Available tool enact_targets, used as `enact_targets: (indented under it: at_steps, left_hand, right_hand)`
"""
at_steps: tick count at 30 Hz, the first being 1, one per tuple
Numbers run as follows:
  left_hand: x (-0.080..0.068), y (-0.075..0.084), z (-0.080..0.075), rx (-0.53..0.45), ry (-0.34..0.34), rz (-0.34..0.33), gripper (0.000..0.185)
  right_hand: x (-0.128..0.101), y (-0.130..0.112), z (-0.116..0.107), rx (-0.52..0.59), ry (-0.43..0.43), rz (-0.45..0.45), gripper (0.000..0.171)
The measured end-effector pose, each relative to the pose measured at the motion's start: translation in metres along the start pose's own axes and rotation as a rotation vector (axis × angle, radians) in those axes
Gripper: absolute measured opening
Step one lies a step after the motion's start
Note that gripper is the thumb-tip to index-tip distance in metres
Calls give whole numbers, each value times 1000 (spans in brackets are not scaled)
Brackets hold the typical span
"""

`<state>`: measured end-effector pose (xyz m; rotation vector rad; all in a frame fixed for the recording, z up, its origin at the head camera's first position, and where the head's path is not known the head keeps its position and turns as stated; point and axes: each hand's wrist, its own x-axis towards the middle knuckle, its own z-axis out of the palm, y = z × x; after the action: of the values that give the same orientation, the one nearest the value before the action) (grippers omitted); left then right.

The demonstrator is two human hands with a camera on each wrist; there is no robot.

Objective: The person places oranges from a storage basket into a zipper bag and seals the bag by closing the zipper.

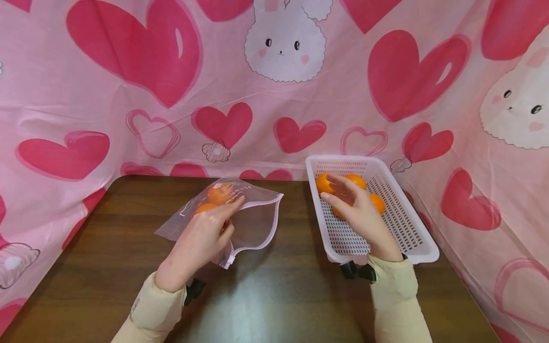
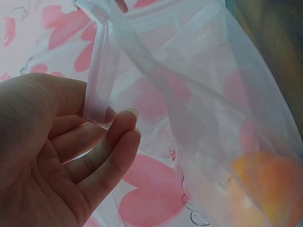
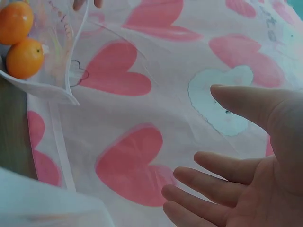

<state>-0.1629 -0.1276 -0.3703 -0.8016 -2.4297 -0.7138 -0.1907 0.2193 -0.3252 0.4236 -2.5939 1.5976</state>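
Three sides are walled by pink heart-print cloth [image 1: 266, 100] round the wood-grain counter [image 1: 274, 305]. A perforated basket [image 1: 388, 195] is set, across a gap, right of the translucent zip bag [image 1: 257, 221], rim [image 2: 98, 85] pinched by the left hand [image 1: 206, 233]; the right hand [image 1: 358, 207] is spread above the basket. Oranges [image 1: 379, 205] are seen in both containers.

On the counter [image 1: 274, 305], a bag [image 1: 257, 221] lies left of a basket [image 1: 413, 228]. Bagged oranges [image 1: 219, 193] sit in its far-left part; loose oranges [image 1: 377, 204] lie in the basket's far half. The left hand [image 1: 205, 233] is at the bag's near side, the right hand [image 1: 360, 209] over the basket. A cloth [image 1: 261, 128] hangs behind.
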Motion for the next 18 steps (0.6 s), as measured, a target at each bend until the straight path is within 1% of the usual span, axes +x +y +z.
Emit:
enact_targets:
  at_steps: [10,18]
  left_hand:
    - [-2,2,0,1,-10,9,49]
    - [-4,3,0,-4,-14,7,48]
  right_hand:
    - [0,4,-16,-56,58,27,60]
    - [0,7,-29,-59,67,59,64]
